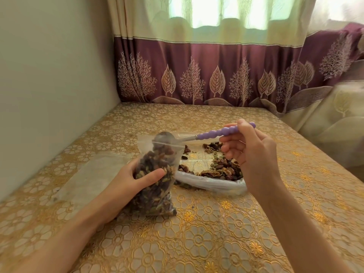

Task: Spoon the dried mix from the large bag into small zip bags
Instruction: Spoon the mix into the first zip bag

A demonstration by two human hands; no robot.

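Gold floral tablecloth [206,233] before a purple curtain [216,62]. Left hand [126,178] grips the upright small zip bag [157,174], fingers hidden behind it. Right hand [248,152] pinches the purple-handled spoon [197,135], bowl at the bag's mouth. Large bag [212,184] lies just behind, partly occluded.

Two bare forearms, no sleeves; left hand [136,177], right hand [250,152].

Small zip bag [157,154] clear glossy plastic; spoon [197,135] metal bowl, smooth purple plastic handle; tablecloth [216,233] embossed shiny vinyl; curtain [197,66] cloth.
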